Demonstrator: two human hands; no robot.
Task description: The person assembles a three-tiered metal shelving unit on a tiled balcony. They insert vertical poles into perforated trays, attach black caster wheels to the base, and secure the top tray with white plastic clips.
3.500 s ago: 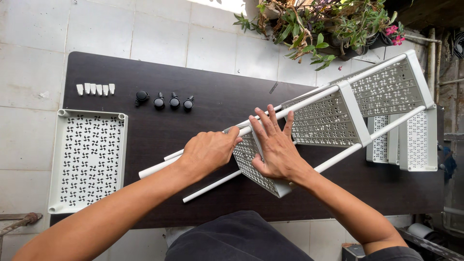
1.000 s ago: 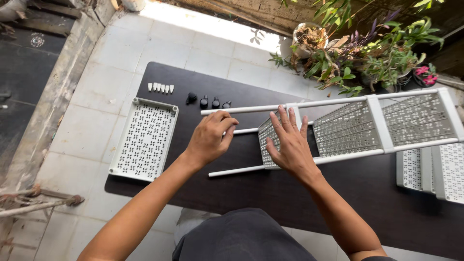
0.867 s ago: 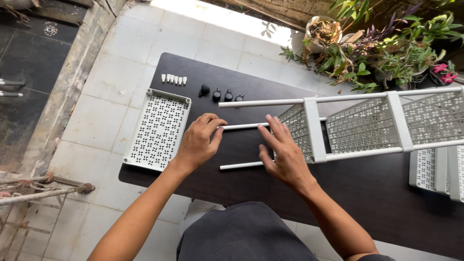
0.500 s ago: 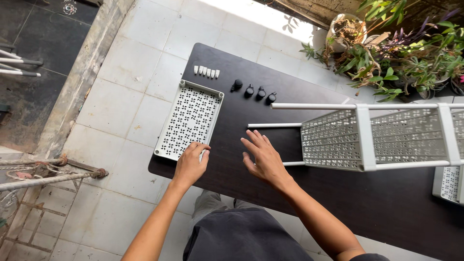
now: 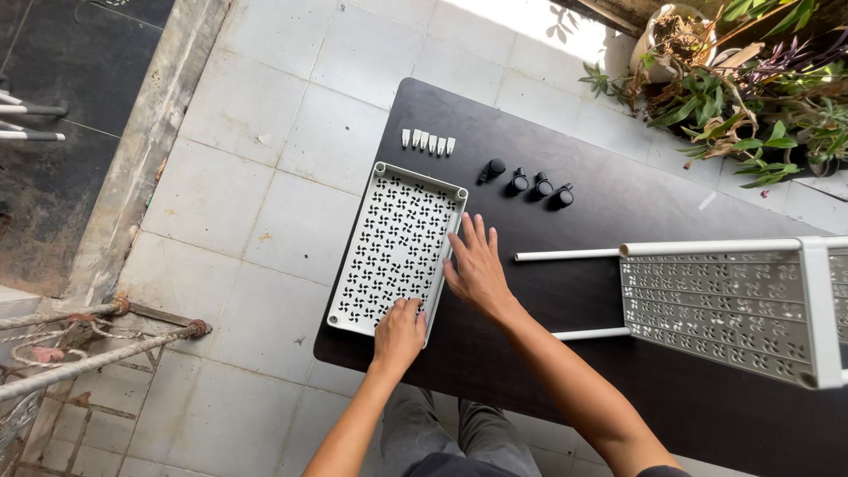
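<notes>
A white perforated plastic shelf tray (image 5: 389,243) lies flat at the left end of a black table (image 5: 601,371). My left hand (image 5: 399,334) rests on the tray's near edge, fingers bent over the rim. My right hand (image 5: 475,265) lies with fingers spread against the tray's right rim. To the right stands a part-built white rack (image 5: 733,305) of perforated shelves on white poles, with two bare pole ends (image 5: 565,255) pointing toward my right hand.
Several small white caps (image 5: 427,141) and several black caster wheels (image 5: 527,185) lie in rows at the table's far side. Potted plants (image 5: 751,79) stand at the back right. Pale floor tiles surround the table; rusty metal bars (image 5: 88,344) lie at the left.
Both hands left the rack's poles and moved left to the loose tray. The camera view swung left, so the rack now sits at the right edge.
</notes>
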